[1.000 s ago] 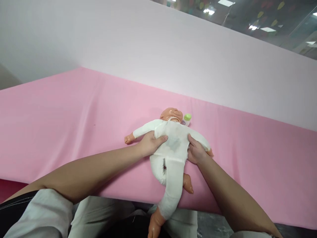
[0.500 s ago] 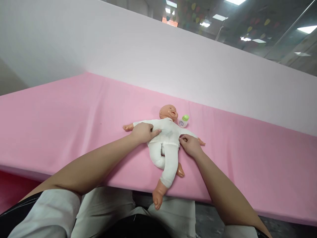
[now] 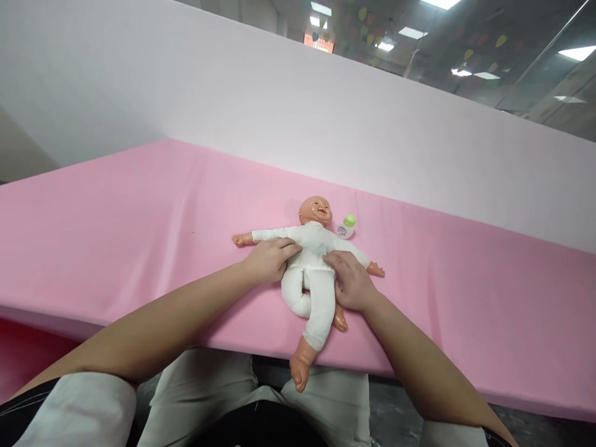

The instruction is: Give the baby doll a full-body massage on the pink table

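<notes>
Fingers of both hands lie flat and spread on a baby doll (image 3: 313,261), pressing on its white suit rather than closing round it: the left hand (image 3: 269,261) rests on the doll's flank below its outstretched arm, fingertips reaching toward the chest, and the right hand (image 3: 350,282) covers the opposite hip and waist. Nearest the camera are the person's pale trousers (image 3: 209,397) and a grey sleeve cuff (image 3: 69,410), then the front edge of the pink cloth (image 3: 116,248) that covers the table. The doll lies on its back near that edge, head pointing away, arms out to either side; one leg hangs its bare foot over the edge while the other is bent under, its foot showing beside the right wrist. By its look the body is stuffed cloth, so it should be light and floppy, with hard plastic head, hands and feet; the limbs would likely dangle, so a hold around the torso under the arms, or a palm under head and back, seems safest, and the smooth fabric may slide on the cloth. Just beyond the doll's shoulder, close beside the head, stands a small bottle (image 3: 346,227) with a green cap; whether anything is in it cannot be told. Behind rises a pale backdrop (image 3: 279,105).
</notes>
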A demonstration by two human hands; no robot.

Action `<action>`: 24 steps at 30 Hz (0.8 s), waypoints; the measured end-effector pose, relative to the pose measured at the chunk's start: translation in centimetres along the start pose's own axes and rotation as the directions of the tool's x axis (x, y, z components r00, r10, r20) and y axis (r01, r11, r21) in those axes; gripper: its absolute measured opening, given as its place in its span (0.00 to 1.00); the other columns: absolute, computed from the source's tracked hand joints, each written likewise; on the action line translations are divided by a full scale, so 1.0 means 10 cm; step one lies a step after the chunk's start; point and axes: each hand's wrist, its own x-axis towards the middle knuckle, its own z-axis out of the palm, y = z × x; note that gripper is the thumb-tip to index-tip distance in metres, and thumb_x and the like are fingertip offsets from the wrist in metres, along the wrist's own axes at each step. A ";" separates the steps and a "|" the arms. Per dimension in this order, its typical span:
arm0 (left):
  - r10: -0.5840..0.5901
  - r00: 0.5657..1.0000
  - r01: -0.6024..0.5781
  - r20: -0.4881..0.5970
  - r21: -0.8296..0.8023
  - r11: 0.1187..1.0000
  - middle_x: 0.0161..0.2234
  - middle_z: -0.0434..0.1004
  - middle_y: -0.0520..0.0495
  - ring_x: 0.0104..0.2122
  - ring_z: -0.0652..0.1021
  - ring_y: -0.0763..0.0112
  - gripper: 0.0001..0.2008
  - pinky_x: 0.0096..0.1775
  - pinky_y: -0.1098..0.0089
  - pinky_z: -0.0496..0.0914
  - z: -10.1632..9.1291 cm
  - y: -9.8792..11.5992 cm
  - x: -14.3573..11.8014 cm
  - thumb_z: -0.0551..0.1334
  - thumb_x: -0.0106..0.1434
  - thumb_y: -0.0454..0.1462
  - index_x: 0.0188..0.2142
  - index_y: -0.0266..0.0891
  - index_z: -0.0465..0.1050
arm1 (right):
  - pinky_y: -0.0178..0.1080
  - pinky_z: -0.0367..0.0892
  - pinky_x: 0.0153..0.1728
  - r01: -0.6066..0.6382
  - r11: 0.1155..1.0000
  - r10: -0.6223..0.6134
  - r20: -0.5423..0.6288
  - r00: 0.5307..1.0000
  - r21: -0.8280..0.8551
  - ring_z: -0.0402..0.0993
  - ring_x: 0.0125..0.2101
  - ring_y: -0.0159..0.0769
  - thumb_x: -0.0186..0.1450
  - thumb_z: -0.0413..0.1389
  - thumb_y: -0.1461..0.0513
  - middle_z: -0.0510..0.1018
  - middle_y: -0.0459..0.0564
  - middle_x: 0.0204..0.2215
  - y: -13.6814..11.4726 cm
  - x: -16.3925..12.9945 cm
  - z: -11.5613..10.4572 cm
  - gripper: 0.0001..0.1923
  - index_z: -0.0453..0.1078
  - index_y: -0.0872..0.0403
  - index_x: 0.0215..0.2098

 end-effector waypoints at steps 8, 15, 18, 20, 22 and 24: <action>0.090 0.983 -0.058 0.157 -0.202 0.978 0.75 0.56 0.33 0.70 0.67 0.41 0.48 0.67 0.48 0.65 -0.06 0.03 -0.03 0.69 0.59 0.39 0.76 0.45 0.53 | 0.64 0.56 0.71 -0.110 0.990 0.097 0.143 0.985 0.089 0.62 0.71 0.58 0.66 0.63 0.53 0.65 0.57 0.72 0.09 0.02 0.02 0.39 0.61 0.46 0.74; 0.114 0.989 -0.134 -0.093 -0.254 0.958 0.71 0.62 0.30 0.69 0.67 0.46 0.30 0.68 0.49 0.64 0.08 0.13 -0.01 0.65 0.66 0.41 0.66 0.39 0.66 | 0.60 0.55 0.73 -0.188 0.947 0.156 0.135 0.978 0.262 0.62 0.72 0.53 0.71 0.60 0.55 0.66 0.50 0.72 0.15 0.06 0.00 0.33 0.62 0.43 0.73; 0.121 0.986 -0.157 -0.114 -0.392 0.907 0.66 0.69 0.32 0.67 0.70 0.49 0.24 0.66 0.50 0.66 0.05 0.08 0.02 0.63 0.69 0.42 0.62 0.38 0.69 | 0.58 0.53 0.74 -0.155 0.947 0.125 0.122 0.985 0.281 0.63 0.71 0.53 0.71 0.61 0.55 0.68 0.50 0.71 0.17 0.06 -0.03 0.33 0.63 0.44 0.73; 0.117 0.990 -0.139 -0.076 -0.492 0.860 0.63 0.74 0.34 0.64 0.73 0.50 0.22 0.66 0.51 0.67 0.01 0.04 0.04 0.63 0.70 0.42 0.60 0.38 0.72 | 0.59 0.53 0.74 -0.132 0.954 0.101 0.124 0.987 0.270 0.62 0.72 0.51 0.72 0.60 0.55 0.67 0.49 0.72 0.18 0.06 -0.02 0.33 0.62 0.43 0.73; 0.104 0.994 -0.095 -0.017 -0.584 0.806 0.62 0.76 0.36 0.63 0.75 0.52 0.20 0.65 0.53 0.68 -0.04 0.00 0.05 0.62 0.70 0.41 0.60 0.39 0.74 | 0.61 0.53 0.74 -0.121 0.962 0.089 0.138 0.986 0.243 0.60 0.73 0.51 0.73 0.58 0.56 0.66 0.48 0.73 0.18 0.05 -0.01 0.33 0.60 0.41 0.74; 0.104 0.994 -0.056 0.038 -0.638 0.768 0.62 0.76 0.38 0.63 0.74 0.52 0.19 0.65 0.53 0.68 -0.08 -0.04 0.05 0.63 0.70 0.42 0.58 0.41 0.77 | 0.62 0.54 0.73 -0.122 0.971 0.091 0.152 0.984 0.206 0.59 0.73 0.51 0.73 0.56 0.57 0.64 0.49 0.73 0.18 0.05 0.01 0.33 0.59 0.41 0.75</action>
